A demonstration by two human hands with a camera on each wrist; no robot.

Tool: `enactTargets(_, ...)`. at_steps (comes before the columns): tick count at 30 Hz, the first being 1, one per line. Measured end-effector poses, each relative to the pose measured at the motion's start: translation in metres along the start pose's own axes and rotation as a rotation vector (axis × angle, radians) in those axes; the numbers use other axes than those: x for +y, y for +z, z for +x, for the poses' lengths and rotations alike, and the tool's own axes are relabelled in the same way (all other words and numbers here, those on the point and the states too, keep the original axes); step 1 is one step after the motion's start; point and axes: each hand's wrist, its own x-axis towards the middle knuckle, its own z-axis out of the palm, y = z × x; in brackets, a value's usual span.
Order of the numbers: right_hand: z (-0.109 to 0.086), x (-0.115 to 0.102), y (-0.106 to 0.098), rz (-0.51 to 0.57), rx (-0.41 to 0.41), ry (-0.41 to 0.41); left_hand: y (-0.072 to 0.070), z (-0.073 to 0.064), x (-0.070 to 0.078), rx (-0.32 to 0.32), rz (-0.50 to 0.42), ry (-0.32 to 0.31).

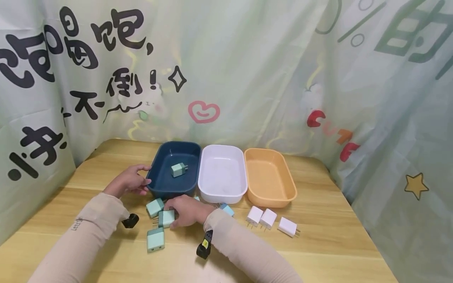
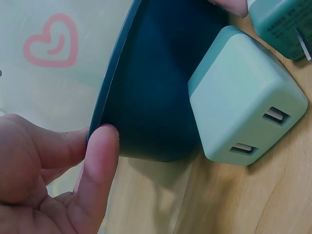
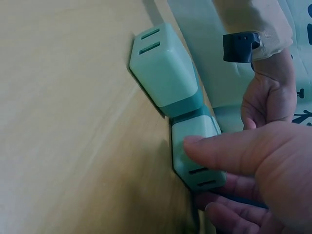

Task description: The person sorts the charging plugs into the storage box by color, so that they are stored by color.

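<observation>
On the left side of the dark blue bin (image 1: 177,152), my left hand (image 1: 132,180) pinches the rim between thumb and finger, as the left wrist view shows closely. A green two-tone charger (image 1: 179,169) lies inside that bin. My right hand (image 1: 187,212) holds another green charger (image 1: 165,219) on the table, its thumb (image 3: 209,148) on one face and fingers on the far side. Beside it lie two more green chargers, one near the bin (image 1: 154,207) and one closer to me (image 1: 155,239), with USB slots showing. The right hand partly hides a light-coloured piece behind it.
A white bin (image 1: 223,173) and an orange bin (image 1: 270,173) stand right of the blue one. Partly behind the right sleeve is a blue charger (image 1: 227,209). White chargers (image 1: 268,218) lie before the orange bin. A printed curtain (image 1: 247,78) hangs behind the table.
</observation>
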Motion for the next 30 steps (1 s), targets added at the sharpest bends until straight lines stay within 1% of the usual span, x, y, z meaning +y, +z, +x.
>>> enactTargets(6, -0.002, 0.004, -0.006, 0.046, 0.044, -0.001, -0.001, 0.001, 0.006, 0.013, -0.014, 0.004)
enactTargets(9, -0.004, 0.006, -0.009, 0.070, 0.061, -0.009, -0.001, 0.001, 0.009, 0.007, -0.014, 0.000)
enactTargets(12, -0.006, 0.008, -0.011, 0.101, 0.067, 0.009, -0.001, 0.000, 0.010, 0.001, -0.018, 0.002)
enactTargets(19, -0.009, 0.009, -0.011, 0.165, 0.095, 0.039, -0.002, -0.002, 0.005, -0.003, -0.041, 0.028)
enactTargets(24, -0.011, 0.007, -0.008, 0.205, 0.101, 0.029, 0.000, -0.003, -0.003, -0.002, -0.033, 0.020)
enactTargets(30, -0.013, 0.005, -0.017, 0.210, 0.119, 0.018, -0.001, -0.001, -0.004, -0.007, -0.036, 0.026)
